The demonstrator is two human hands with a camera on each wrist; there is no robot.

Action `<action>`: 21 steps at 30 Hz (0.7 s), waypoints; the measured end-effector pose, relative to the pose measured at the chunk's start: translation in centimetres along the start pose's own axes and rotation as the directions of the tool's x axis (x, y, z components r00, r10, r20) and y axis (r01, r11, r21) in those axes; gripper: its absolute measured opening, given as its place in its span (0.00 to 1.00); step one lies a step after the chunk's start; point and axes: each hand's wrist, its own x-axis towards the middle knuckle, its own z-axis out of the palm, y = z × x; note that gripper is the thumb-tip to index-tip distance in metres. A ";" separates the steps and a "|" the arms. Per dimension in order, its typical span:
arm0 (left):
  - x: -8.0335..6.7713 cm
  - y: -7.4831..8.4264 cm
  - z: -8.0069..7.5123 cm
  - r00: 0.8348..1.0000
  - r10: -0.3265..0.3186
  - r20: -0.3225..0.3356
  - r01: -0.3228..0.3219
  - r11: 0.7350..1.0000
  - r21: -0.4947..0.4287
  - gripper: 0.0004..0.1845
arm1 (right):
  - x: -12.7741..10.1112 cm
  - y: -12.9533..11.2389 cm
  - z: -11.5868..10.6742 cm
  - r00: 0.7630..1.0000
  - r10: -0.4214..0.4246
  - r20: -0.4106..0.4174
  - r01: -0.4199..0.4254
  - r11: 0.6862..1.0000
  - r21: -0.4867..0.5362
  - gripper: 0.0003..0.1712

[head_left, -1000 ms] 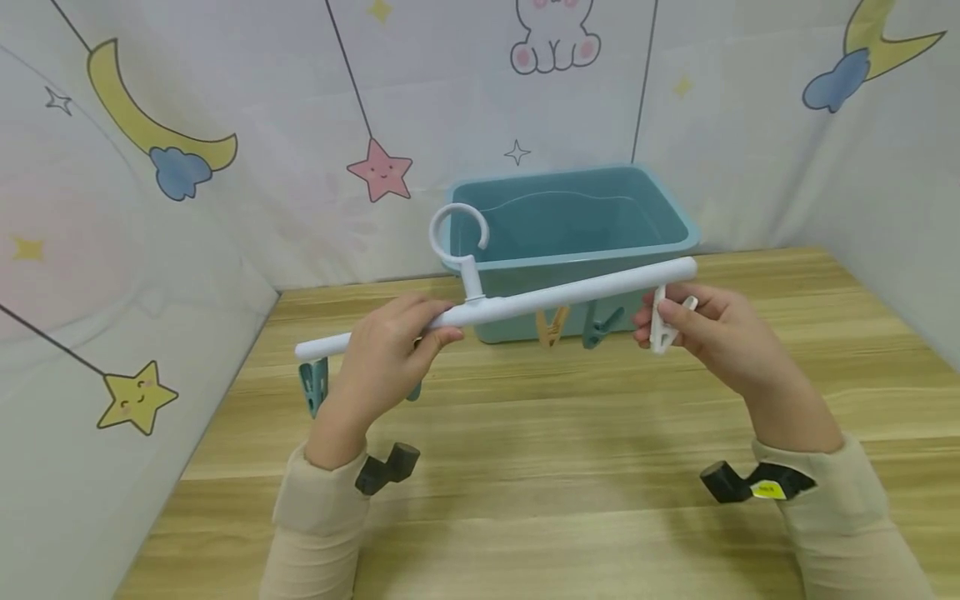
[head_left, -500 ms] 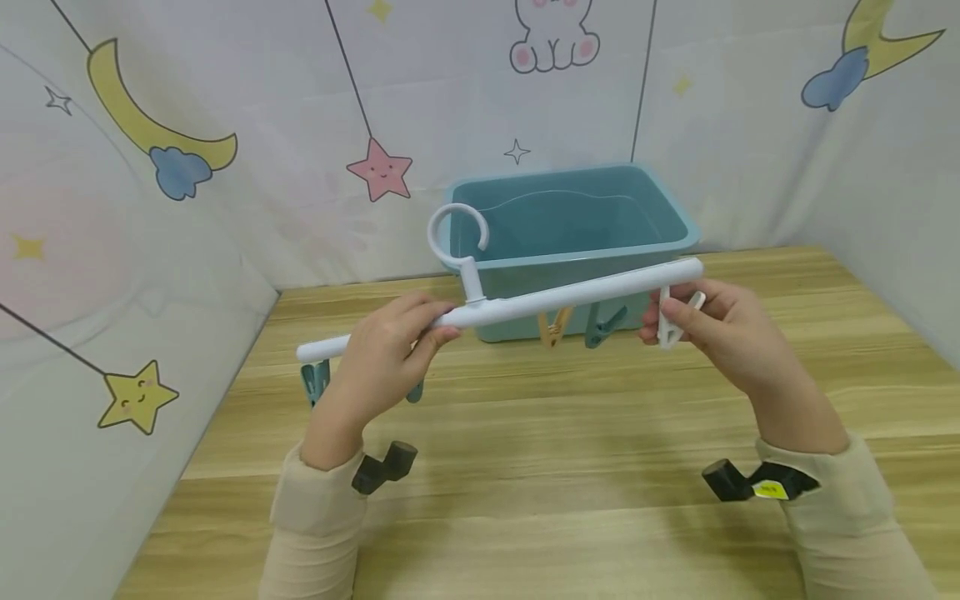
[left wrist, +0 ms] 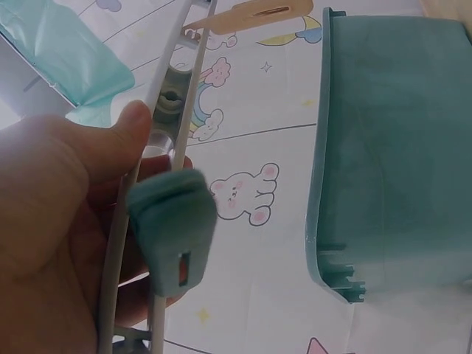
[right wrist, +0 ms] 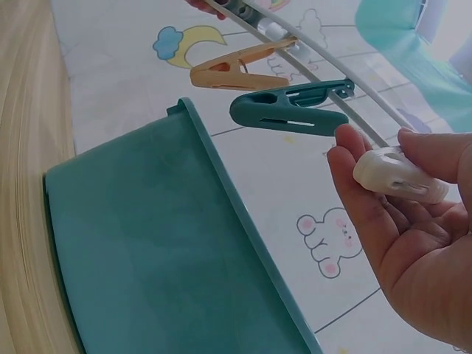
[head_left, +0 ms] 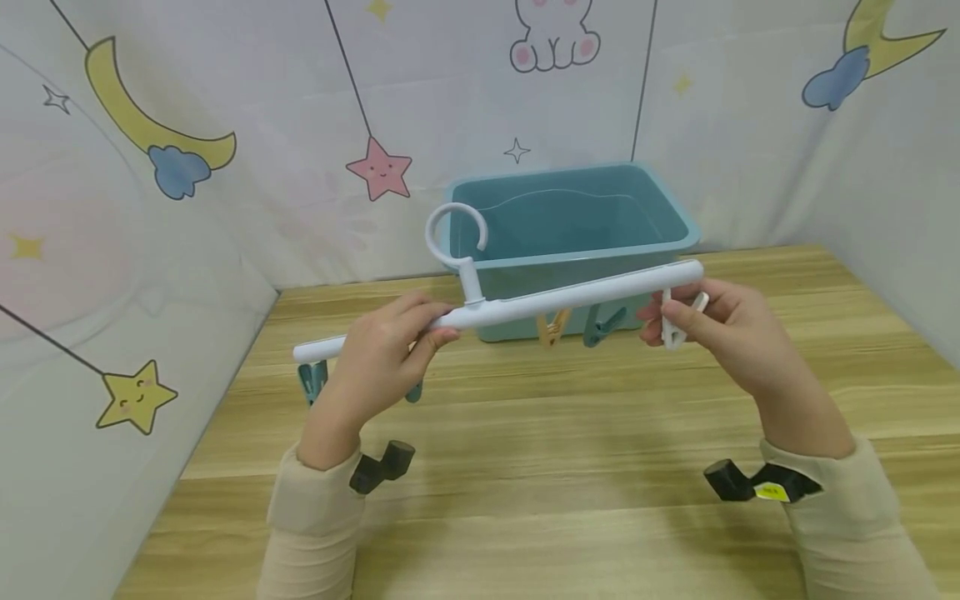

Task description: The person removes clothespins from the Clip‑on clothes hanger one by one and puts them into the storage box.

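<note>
At frame centre, our left hand [head_left: 382, 346] gripped the white plastic clip hanger [head_left: 570, 296]. Our right hand [head_left: 712, 329] pinched its white end peg [head_left: 672, 323], now raised slightly nearer the bar, before the teal plastic tub [head_left: 570, 250].

A teal bin [head_left: 577, 242] stands on the wooden table [head_left: 570, 467].

A light wooden table [head_left: 570, 467] carries one teal plastic bin [head_left: 570, 242], standing at its far edge.
</note>
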 end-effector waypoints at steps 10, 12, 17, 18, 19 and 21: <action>-0.1 -0.1 0.1 0.999 0.031 -0.028 -0.030 0.999 0.035 0.13 | -0.1 0.0 0.1 0.999 0.027 -0.029 -0.029 0.999 -0.043 0.05; 0.0 0.0 0.1 0.999 0.032 -0.030 -0.030 0.999 0.039 0.13 | 0.0 0.0 0.2 0.999 0.011 -0.052 -0.014 0.999 -0.049 0.05; 0.0 0.0 0.1 0.999 0.031 -0.034 -0.029 0.999 0.038 0.13 | 0.1 0.2 0.7 0.990 -0.026 -0.136 0.015 0.997 -0.080 0.05; 0.0 0.0 0.1 0.999 0.032 -0.035 -0.031 0.999 0.038 0.13 | 0.1 0.2 0.7 0.988 -0.031 -0.153 0.017 0.996 -0.090 0.05; 0.0 0.0 0.1 0.999 0.034 -0.036 -0.033 0.999 0.039 0.12 | 0.1 0.2 0.8 0.985 -0.034 -0.170 0.018 0.995 -0.099 0.06; 0.0 0.0 0.1 0.999 0.039 -0.038 -0.037 0.998 0.043 0.12 | 0.2 0.2 1.0 0.978 -0.040 -0.203 0.013 0.991 -0.130 0.06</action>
